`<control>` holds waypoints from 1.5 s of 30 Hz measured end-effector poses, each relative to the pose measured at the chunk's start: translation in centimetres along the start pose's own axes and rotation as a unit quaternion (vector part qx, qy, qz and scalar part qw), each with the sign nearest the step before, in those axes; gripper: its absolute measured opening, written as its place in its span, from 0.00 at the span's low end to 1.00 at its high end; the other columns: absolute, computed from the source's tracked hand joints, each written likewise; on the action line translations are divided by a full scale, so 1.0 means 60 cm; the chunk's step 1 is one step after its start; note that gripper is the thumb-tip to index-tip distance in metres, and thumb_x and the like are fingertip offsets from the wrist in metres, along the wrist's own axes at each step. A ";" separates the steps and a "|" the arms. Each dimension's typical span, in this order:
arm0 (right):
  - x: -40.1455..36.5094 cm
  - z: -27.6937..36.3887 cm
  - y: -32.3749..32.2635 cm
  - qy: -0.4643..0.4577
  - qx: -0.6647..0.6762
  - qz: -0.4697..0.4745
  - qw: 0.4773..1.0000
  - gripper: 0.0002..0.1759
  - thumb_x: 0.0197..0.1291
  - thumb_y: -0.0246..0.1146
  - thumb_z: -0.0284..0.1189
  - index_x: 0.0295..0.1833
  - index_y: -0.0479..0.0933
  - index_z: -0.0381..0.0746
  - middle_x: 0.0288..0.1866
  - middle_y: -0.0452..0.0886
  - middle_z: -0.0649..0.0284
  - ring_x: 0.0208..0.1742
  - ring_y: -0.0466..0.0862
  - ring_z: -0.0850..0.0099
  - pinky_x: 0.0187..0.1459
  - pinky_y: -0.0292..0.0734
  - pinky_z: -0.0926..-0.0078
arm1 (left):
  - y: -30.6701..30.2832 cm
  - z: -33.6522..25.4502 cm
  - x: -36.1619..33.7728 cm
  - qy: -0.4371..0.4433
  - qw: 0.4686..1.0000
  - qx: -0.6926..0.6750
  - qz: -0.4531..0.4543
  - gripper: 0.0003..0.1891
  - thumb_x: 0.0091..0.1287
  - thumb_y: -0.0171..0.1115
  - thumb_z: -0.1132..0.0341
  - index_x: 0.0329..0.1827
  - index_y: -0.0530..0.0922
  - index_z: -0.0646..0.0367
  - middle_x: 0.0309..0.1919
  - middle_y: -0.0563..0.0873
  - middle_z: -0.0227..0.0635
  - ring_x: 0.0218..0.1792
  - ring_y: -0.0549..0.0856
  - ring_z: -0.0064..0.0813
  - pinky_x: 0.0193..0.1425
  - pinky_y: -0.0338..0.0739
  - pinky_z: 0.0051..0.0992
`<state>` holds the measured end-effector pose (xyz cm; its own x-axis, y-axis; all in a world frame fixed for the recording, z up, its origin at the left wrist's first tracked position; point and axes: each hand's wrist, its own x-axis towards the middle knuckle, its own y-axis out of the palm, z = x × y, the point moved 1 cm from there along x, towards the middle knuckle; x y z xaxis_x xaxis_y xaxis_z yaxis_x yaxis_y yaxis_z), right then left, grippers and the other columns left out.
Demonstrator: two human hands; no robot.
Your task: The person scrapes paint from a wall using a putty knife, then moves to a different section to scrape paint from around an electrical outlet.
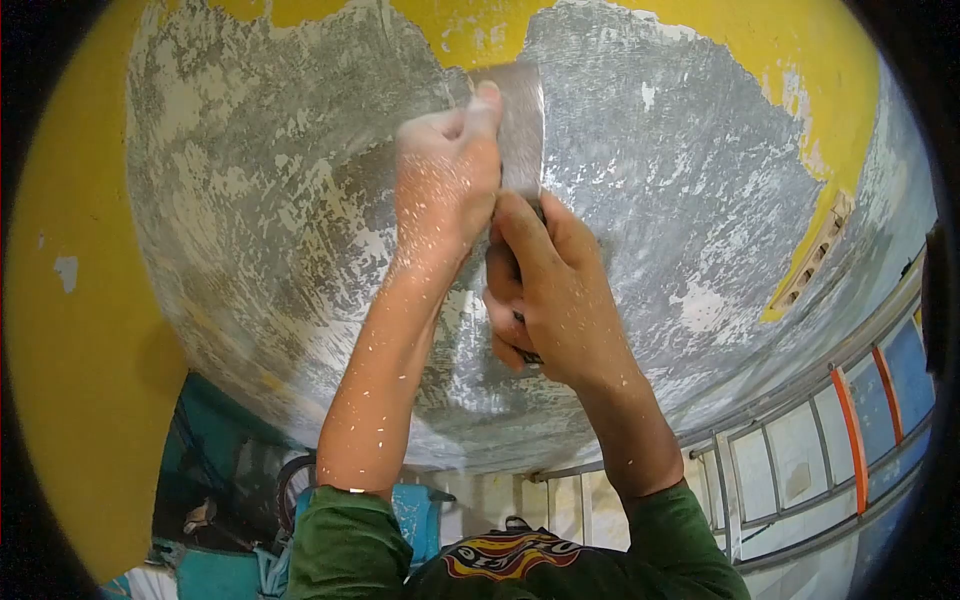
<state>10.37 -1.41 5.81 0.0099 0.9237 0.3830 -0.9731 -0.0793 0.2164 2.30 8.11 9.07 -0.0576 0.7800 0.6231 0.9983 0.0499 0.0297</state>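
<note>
A wide metal scraper (521, 135) stands with its blade up against a wall whose surface is bare grey (650, 150). Its dark handle is wrapped by the fingers of my right hand (565, 285). My left hand (447, 180) is closed at the blade's left side, its thumb pressed on the metal; the other fingers are mostly hidden. Pale flakes are scattered over both hands and forearms. Just above the blade, yellow paint (480, 40) still covers the wall in a ragged-edged patch.
More yellow paint (70, 390) covers the wall at the left. A metal ladder (725, 490) with orange-red parts lies low at the right. Below left are a blue object (415, 515), a teal item (215, 575) and dark clutter.
</note>
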 end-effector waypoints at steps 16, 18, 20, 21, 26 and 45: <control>-0.006 -0.008 0.004 0.027 0.039 -0.039 0.998 0.15 0.79 0.49 0.39 0.39 0.67 0.42 0.16 0.59 0.73 0.08 0.57 0.83 0.07 0.56 0.78 | 0.000 0.003 0.000 -0.001 0.999 -0.003 0.032 0.30 0.73 0.57 0.51 0.16 0.70 0.65 0.12 0.68 0.30 0.19 0.66 0.21 0.26 0.63 0.35; -0.020 -0.009 0.001 0.042 0.055 -0.032 0.997 0.15 0.79 0.49 0.40 0.39 0.66 0.42 0.16 0.59 0.73 0.08 0.57 0.83 0.07 0.57 0.77 | 0.008 0.007 -0.018 0.011 0.999 0.013 0.028 0.30 0.73 0.57 0.51 0.16 0.69 0.66 0.12 0.67 0.30 0.19 0.66 0.21 0.25 0.63 0.35; -0.027 -0.002 -0.011 0.054 0.049 -0.024 0.997 0.15 0.79 0.49 0.40 0.39 0.66 0.42 0.16 0.59 0.73 0.08 0.57 0.82 0.07 0.57 0.77 | 0.012 0.003 -0.016 0.033 0.999 0.009 0.023 0.31 0.73 0.57 0.51 0.16 0.69 0.67 0.12 0.67 0.30 0.19 0.66 0.22 0.25 0.62 0.35; -0.025 0.002 -0.010 0.051 0.051 -0.013 0.997 0.16 0.79 0.49 0.40 0.39 0.66 0.41 0.17 0.61 0.71 0.08 0.59 0.81 0.08 0.58 0.76 | 0.011 -0.001 -0.011 0.040 0.999 0.001 0.020 0.31 0.73 0.57 0.51 0.16 0.69 0.67 0.12 0.67 0.30 0.19 0.66 0.21 0.25 0.62 0.35; -0.014 0.006 -0.012 0.039 0.058 0.005 0.998 0.16 0.79 0.48 0.39 0.41 0.65 0.39 0.18 0.65 0.68 0.09 0.64 0.79 0.09 0.61 0.75 | 0.012 -0.005 -0.010 -0.012 1.000 -0.005 0.020 0.31 0.74 0.57 0.52 0.15 0.69 0.66 0.11 0.67 0.30 0.18 0.66 0.22 0.25 0.63 0.36; -0.014 0.000 -0.006 0.021 -0.003 0.002 1.000 0.15 0.79 0.49 0.39 0.40 0.66 0.41 0.16 0.59 0.73 0.09 0.57 0.83 0.08 0.57 0.77 | -0.003 -0.009 -0.017 -0.025 0.999 0.045 0.005 0.26 0.75 0.58 0.49 0.26 0.79 0.65 0.21 0.77 0.31 0.25 0.74 0.21 0.31 0.70 0.29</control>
<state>10.69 -2.16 5.42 -0.0041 0.9383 0.3458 -0.9745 -0.0813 0.2092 2.16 6.98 8.85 -0.0505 0.8103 0.5839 0.9942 0.0966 -0.0482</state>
